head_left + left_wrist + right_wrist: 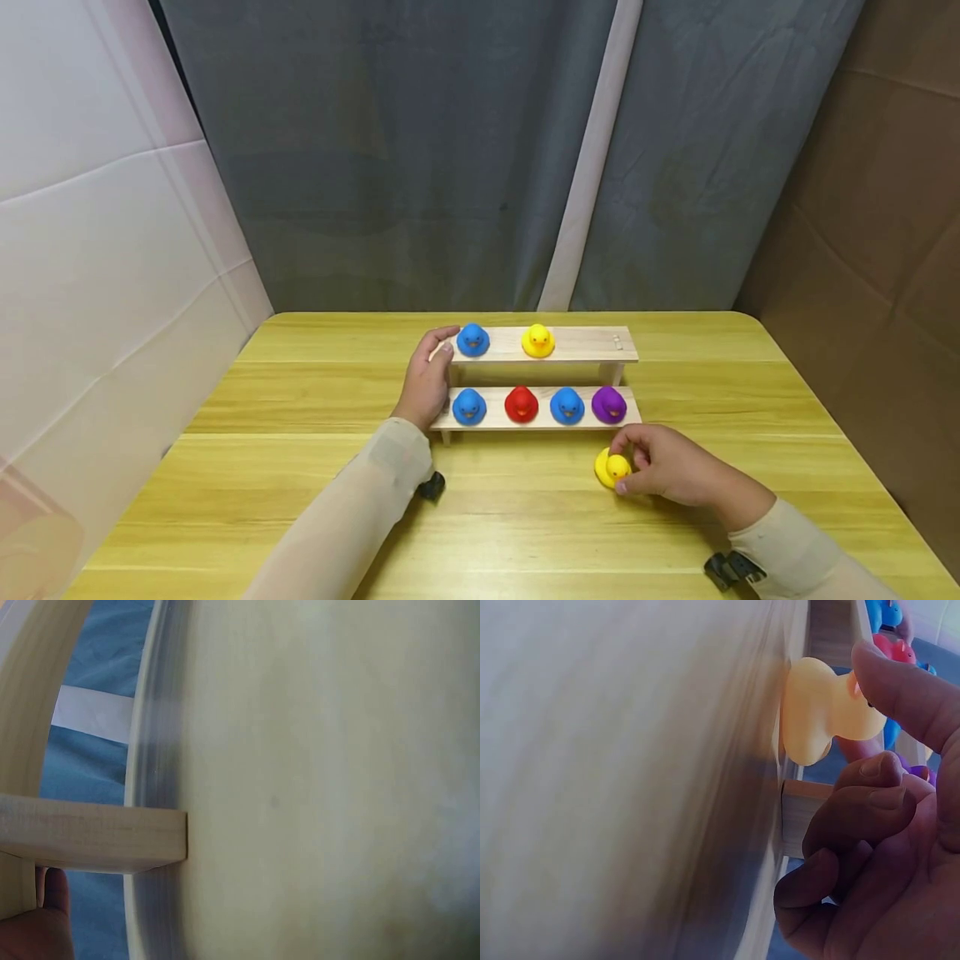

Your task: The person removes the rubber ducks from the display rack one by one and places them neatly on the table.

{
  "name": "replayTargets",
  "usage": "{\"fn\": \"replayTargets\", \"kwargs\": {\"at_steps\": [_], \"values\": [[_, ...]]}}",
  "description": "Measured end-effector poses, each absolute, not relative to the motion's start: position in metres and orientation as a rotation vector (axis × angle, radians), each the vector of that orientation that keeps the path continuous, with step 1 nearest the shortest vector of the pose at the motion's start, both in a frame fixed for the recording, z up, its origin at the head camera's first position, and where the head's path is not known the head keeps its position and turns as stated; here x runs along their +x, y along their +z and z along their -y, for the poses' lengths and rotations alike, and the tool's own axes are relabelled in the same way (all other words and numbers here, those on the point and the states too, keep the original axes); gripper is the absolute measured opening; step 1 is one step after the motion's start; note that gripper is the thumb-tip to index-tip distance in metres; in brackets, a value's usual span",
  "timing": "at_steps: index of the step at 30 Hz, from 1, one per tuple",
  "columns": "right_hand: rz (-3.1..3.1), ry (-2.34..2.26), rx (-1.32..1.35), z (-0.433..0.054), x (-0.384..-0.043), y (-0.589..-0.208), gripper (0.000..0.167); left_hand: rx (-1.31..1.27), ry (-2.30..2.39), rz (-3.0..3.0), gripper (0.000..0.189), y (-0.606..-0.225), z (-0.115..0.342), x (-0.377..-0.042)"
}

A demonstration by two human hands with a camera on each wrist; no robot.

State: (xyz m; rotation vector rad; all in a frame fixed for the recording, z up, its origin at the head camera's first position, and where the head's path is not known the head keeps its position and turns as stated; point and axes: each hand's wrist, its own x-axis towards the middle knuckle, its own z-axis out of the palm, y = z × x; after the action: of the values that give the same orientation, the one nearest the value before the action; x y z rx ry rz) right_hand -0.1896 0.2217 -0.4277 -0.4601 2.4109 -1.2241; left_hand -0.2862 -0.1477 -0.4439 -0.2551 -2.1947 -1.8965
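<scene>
A yellow rubber duck (606,469) sits on the table in front of the stand's right end. My right hand (671,467) pinches its head between thumb and index finger, while the other fingers curl beside it in the right wrist view. My left hand (426,379) grips the left end of a two-step wooden stand (581,343), thumb at the front and fingers around the upper plank. On that plank stand a blue duck (472,340) and a second yellow duck (537,341). The lower plank holds a blue duck (469,407), a red duck (521,405), another blue duck (567,406) and a purple duck (609,405).
The stand rests on a light wooden table (285,467) with rounded far corners. Behind it hangs a grey curtain (390,167) with a pale strip (592,158). A white cloth wall (112,225) is at left, a brown one (885,208) at right.
</scene>
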Motion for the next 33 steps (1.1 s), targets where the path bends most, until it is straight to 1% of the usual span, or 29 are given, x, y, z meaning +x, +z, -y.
{"fn": "replayTargets", "kwargs": {"at_steps": [12,19,27,33], "values": [[-2.427,-1.221,-0.456,-0.223,-0.188,-0.419,0.041,-0.256,-1.919,2.187,0.036,-0.444,0.148,-0.285],[-2.473,-1.204,-0.518,-0.223,-0.186,-0.399,0.038,-0.271,-1.925,2.179,0.036,-0.444,0.148,-0.285],[-2.518,-1.177,-0.575,-0.218,-0.193,-0.375,0.041,-0.255,-1.915,2.182,0.036,-0.445,0.148,-0.286],[-2.529,-1.192,-0.571,-0.211,-0.199,-0.362,0.04,-0.245,-1.908,2.189,0.036,-0.444,0.148,-0.285]]}}
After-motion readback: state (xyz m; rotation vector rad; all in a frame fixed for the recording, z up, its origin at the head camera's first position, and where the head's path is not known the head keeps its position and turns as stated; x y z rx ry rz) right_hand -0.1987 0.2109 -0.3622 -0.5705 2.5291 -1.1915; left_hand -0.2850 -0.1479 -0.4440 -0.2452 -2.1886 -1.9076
